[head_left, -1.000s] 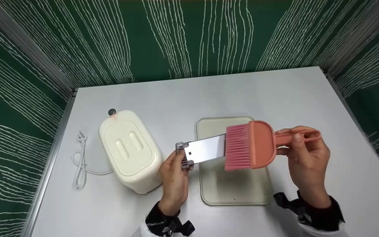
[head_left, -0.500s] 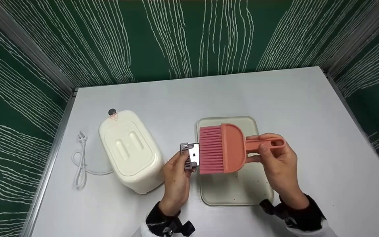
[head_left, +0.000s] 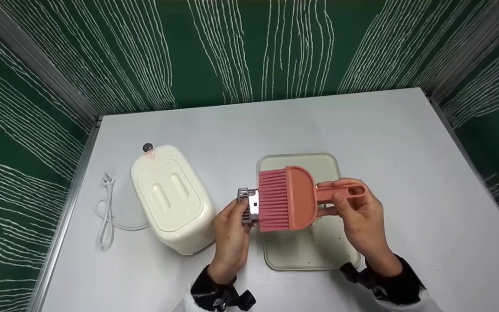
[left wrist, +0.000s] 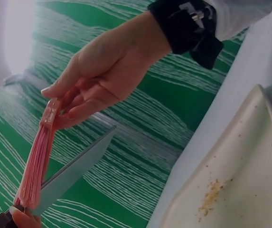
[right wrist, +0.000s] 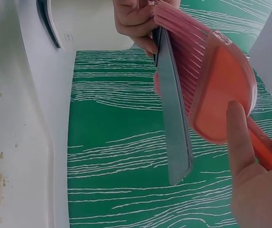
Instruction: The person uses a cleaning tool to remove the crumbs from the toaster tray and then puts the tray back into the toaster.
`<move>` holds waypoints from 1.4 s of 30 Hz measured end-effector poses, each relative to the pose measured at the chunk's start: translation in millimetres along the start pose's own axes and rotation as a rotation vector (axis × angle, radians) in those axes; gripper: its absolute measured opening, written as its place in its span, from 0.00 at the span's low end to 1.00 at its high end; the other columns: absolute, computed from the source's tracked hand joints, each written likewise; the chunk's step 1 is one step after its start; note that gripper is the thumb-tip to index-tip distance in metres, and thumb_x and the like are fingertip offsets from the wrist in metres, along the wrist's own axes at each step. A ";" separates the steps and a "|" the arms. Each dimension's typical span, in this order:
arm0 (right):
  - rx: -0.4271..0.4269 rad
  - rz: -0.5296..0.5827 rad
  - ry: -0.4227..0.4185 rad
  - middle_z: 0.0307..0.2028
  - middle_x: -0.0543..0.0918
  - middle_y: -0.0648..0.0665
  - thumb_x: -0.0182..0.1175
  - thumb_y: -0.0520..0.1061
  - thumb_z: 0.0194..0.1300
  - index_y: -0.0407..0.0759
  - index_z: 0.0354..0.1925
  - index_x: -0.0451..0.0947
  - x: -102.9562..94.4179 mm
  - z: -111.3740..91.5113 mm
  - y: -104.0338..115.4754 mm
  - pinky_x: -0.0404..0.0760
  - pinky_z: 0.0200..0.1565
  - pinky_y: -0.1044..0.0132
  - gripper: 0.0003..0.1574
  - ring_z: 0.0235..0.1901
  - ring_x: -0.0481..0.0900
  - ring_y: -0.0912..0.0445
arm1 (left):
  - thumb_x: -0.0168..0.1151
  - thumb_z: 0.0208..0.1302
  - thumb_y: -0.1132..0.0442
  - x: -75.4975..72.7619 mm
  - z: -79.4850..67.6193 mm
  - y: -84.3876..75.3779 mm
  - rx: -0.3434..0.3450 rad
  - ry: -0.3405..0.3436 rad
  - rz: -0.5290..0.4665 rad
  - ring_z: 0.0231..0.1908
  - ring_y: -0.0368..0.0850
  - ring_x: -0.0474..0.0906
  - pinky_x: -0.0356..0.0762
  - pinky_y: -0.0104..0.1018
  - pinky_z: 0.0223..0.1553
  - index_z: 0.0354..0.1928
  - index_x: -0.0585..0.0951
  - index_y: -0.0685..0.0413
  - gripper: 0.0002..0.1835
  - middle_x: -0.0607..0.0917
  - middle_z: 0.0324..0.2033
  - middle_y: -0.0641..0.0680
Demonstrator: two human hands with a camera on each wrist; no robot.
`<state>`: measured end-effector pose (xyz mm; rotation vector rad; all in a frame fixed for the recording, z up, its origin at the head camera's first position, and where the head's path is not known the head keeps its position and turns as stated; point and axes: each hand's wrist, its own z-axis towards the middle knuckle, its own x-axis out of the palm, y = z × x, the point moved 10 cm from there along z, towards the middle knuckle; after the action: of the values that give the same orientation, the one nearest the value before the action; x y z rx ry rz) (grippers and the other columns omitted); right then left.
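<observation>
Brush (head_left: 300, 197) shifted left, right hand (head_left: 363, 219) gripping it, left hand (head_left: 231, 238) pinching plate (head_left: 254, 204), white table (head_left: 396, 138), green walls (head_left: 254, 47)

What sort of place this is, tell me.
Probably a small screened-off work booth, though the building around it is out of view: green panels streaked with white stand on three sides of a pale table, and metal posts rise at its back corners.

you have two hands (head_left: 233, 238) (head_left: 363, 221), one brush (head_left: 299, 197), one flat panel (right wrist: 175, 109), one tray (head_left: 314, 251), one white appliance (head_left: 169, 190) and one plug (head_left: 108, 179).
</observation>
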<state>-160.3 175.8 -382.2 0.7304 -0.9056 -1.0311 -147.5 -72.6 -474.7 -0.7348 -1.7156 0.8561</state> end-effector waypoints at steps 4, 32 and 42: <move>-0.025 -0.014 -0.007 0.51 0.85 0.30 0.50 0.25 0.77 0.17 0.54 0.69 -3.1 3.2 5.6 0.89 0.37 0.53 0.11 0.44 0.89 0.46 | 0.53 0.77 0.69 -1.0 0.3 -2.1 -0.001 -0.011 0.007 0.30 0.42 0.75 0.74 0.29 0.28 0.56 0.81 0.77 0.16 0.84 0.38 0.59; -0.057 -0.110 -0.156 0.46 0.86 0.31 0.53 0.28 0.77 0.22 0.54 0.72 -42.3 13.1 29.4 0.89 0.34 0.61 0.11 0.39 0.89 0.50 | 0.53 0.76 0.69 -2.2 0.3 -9.1 0.032 -0.035 -0.001 0.29 0.44 0.73 0.73 0.30 0.29 0.53 0.82 0.76 0.15 0.85 0.38 0.59; -0.099 -0.083 -0.208 0.44 0.86 0.29 0.52 0.26 0.76 0.19 0.53 0.71 -56.9 14.8 36.9 0.88 0.33 0.63 0.10 0.36 0.88 0.48 | 0.52 0.77 0.69 -1.7 0.1 -9.4 0.041 -0.035 -0.008 0.29 0.44 0.73 0.73 0.30 0.30 0.53 0.81 0.77 0.15 0.84 0.39 0.60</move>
<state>-172.2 240.4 -359.9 0.5889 -1.0013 -1.2339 -147.8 -79.2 -467.8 -0.6893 -1.7258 0.9009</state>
